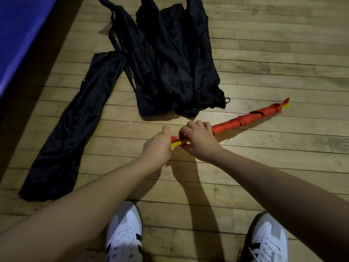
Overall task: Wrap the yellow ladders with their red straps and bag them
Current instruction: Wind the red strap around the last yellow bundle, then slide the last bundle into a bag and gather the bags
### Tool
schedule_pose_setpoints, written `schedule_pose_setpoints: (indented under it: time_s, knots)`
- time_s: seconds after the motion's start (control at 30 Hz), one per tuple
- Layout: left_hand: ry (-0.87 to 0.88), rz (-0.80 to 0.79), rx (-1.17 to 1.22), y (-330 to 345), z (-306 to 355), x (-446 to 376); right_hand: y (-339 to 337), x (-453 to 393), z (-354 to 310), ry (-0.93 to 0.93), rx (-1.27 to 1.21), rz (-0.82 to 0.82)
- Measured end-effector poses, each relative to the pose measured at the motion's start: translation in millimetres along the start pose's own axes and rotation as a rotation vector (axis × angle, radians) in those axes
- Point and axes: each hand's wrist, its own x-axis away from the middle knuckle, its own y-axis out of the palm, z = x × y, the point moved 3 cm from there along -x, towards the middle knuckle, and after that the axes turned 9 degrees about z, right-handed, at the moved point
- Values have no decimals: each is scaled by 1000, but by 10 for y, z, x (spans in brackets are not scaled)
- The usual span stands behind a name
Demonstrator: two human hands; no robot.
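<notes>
1. both arms reach forward and down over the wooden floor [264, 53].
2. left hand [157, 146] and right hand [199, 140] each grip the near end of the strap-wrapped yellow ladder [245, 118], lying beside the black bags [175, 59].

We see bare wood floor [264, 167] at three o'clock and between our two shoes [124, 235]. At twelve o'clock a pile of black bags [175, 63] blocks the way. One long black bag [75, 125] lies at nine o'clock. The red wrapped ladder [245, 118] stretches toward two o'clock. A blue mat [17, 31] fills eleven o'clock.
</notes>
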Motion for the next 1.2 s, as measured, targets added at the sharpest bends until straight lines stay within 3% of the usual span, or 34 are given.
schedule_pose_setpoints:
  time_s: [0.3, 0.5, 0.8, 1.0, 1.2]
  knots:
    - [120, -151, 80, 112, -230, -114, 130, -108, -18, -51, 89, -5]
    - [146, -144, 182, 168, -380, -316, 334, -304, 57, -60, 101, -108]
    - [357, 1, 106, 255, -541, -702, 518, -632, 157, -113, 180, -204]
    - [292, 67, 137, 295, -580, -897, 597, -736, 258, -16, 151, -181]
    - [235, 159, 199, 206, -704, -853, 508, -881, 96, -43, -4, -133]
